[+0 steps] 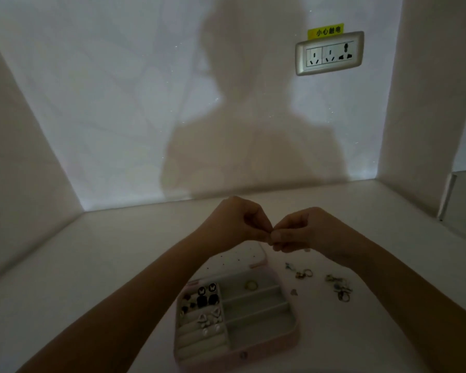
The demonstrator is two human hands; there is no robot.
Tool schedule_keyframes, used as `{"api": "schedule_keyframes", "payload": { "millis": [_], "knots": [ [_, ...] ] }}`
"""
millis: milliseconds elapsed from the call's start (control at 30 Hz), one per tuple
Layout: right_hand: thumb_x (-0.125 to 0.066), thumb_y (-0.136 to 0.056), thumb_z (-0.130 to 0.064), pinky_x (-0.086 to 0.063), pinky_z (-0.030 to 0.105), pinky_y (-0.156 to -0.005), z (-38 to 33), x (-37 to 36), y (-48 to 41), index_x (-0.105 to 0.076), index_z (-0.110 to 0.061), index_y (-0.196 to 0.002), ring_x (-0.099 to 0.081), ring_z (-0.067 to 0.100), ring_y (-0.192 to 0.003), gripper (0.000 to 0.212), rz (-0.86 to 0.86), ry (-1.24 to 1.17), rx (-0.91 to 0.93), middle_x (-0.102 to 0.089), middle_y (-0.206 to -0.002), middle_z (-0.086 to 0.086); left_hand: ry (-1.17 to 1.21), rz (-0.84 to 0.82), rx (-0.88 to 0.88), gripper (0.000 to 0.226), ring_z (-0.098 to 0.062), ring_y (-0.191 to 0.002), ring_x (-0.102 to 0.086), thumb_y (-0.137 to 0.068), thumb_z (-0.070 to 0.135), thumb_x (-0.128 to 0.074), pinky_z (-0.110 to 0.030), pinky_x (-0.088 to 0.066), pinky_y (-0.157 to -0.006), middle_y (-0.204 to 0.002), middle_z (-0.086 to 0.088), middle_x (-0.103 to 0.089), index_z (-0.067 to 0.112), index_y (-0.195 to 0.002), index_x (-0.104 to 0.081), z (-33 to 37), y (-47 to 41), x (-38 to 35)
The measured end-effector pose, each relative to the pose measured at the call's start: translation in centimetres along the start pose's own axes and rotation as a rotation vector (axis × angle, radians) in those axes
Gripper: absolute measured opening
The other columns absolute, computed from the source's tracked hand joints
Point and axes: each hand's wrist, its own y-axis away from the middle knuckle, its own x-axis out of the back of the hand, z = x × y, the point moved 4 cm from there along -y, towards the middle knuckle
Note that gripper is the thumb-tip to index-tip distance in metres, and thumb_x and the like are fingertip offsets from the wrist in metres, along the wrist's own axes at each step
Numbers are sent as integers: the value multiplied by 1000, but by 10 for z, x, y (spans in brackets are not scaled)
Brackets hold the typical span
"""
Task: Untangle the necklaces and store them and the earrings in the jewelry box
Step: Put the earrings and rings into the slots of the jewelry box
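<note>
An open pink jewelry box (288,337) lies on the white table, its lid (237,258) flat behind it. Dark and white earrings (206,297) fill the box's left rolls, and a gold ring (251,285) lies in its top right compartment. My left hand (234,222) and my right hand (301,230) are raised above the lid, fingertips pinched together on something too small and dim to make out. Loose jewelry pieces (303,273) and a tangle of chain with charms (339,288) rest on the table to the right of the box.
The white table (92,265) ends at a back wall with a power socket (330,53) high on the right. Side panels close it in left and right. A tiny pink piece (294,292) lies beside the box.
</note>
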Motion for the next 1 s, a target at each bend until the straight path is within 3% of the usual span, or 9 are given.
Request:
{"api": "schedule_keyframes", "payload": {
  "millis": [133, 267, 433, 667, 833, 900, 1000],
  "knots": [
    [-71, -68, -21, -54, 19, -66, -7, -16, 1, -72, -2, -90, -71, 21, -79, 29, -35, -131, -3, -74, -86, 13, 33, 11, 24, 8, -10, -72, -70, -72, 9, -77, -21, -57, -75, -79, -1, -73, 12, -78, -72, 1, 14, 13],
    [-69, -69, -22, -53, 18, -67, -13, -23, 2, -72, -6, -90, -70, 18, -75, 26, -36, -124, 35, -73, -81, 11, 50, 25, 71, 10, -11, -74, -70, -72, 12, -77, -24, -57, -76, -79, 0, -73, 16, -78, -70, 0, 31, 22],
    [-70, -66, -18, -52, 17, -64, -22, -36, 3, -72, -5, -86, -68, 15, -69, 24, -43, -189, 81, -72, -76, 9, 125, 25, 118, 17, -9, -66, -68, -72, 13, -77, -21, -56, -67, -75, -1, -72, 15, -82, -63, 2, 55, 27],
    [-70, -74, 4, -52, 20, -63, -32, -64, 1, -65, -3, -86, -67, 15, -68, 15, -128, -149, 151, -72, -75, 9, 191, 99, 127, 19, -12, -64, -68, -72, 9, -77, -18, -54, -64, -75, -7, -73, 14, -89, -71, 4, 92, 42],
    [-75, -73, 0, -53, 19, -64, -35, -82, -2, -65, -8, -83, -66, 12, -66, 16, -134, 8, 235, -72, -73, 5, 203, 173, 224, 21, -9, -61, -68, -70, 7, -78, -17, -53, -62, -70, -3, -73, 13, -89, -73, -9, 118, 43],
    [-74, -77, -10, -54, 19, -71, -31, -88, -5, -67, -17, -83, -67, 7, -72, 12, -89, 190, 304, -72, -78, 1, 184, 189, 276, 22, -7, -61, -68, -70, 8, -78, -14, -52, -61, -69, 1, -73, 14, -90, -73, -16, 127, 44],
    [-67, -85, -20, -48, 7, -73, -21, -89, -8, -64, -27, -85, -61, -5, -82, 8, -5, 438, 362, -66, -85, -15, 137, 165, 364, 20, -4, -59, -66, -71, 10, -77, -12, -50, -59, -70, 3, -73, 17, -88, -73, -25, 141, 48]
  ]
}}
